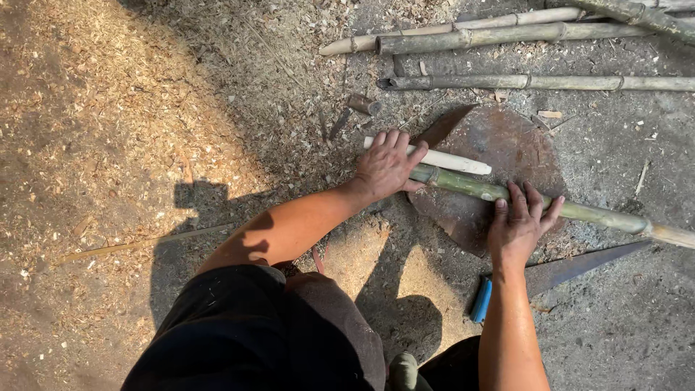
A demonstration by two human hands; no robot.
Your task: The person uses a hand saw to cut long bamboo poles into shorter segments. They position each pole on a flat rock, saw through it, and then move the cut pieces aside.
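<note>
bamboo pole (470, 187) lies pinned under left hand (384, 168) and right hand (517, 226), each grip half-closed over it.

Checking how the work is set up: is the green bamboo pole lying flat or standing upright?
Lying flat. The green bamboo pole rests across the round block, with the left hand and right hand on it.

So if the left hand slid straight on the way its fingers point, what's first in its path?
The left hand lies over the pale stick, fingers aimed up and right. Straight on, it would probably first meet the dark blade just beyond the fingertips, then the horizontal bamboo poles. Heights are hard to judge.
</note>
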